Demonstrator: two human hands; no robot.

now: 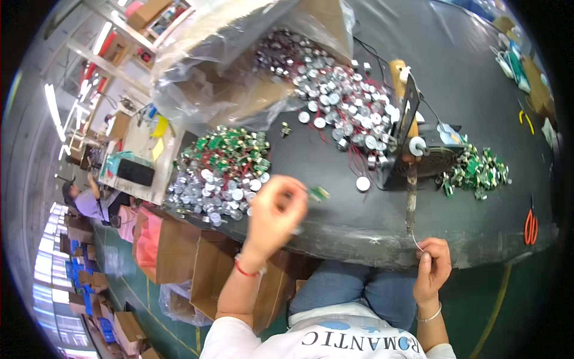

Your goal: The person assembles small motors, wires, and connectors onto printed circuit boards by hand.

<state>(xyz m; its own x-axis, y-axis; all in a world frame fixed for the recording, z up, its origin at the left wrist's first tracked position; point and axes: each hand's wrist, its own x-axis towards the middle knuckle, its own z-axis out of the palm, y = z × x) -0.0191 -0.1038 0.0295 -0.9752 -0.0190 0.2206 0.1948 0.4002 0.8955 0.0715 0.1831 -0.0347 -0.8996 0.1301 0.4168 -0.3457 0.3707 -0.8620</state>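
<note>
Board (320,193) at left hand's (276,209) fingertips: glossy, probably; it's blurred. Left of it, shiny metal discs (209,192); beyond, crinkled glossy plastic film (173,90). Ahead of right hand (434,269): smooth wood handle (397,73), dull rough metal rod (411,203). Bench top (353,218): matt.

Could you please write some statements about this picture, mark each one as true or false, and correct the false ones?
1. The right hand pinches a thin wire. True.
2. The red-handled scissors lie on the left side of the table. False: the scissors lie on the far right.
3. A small green board shows beside the fingertips of the left hand. True.
4. The left wrist wears a blue band. False: the band is red.
5. Green boards are heaped in two places, a left pile and a right pile. True.
</note>
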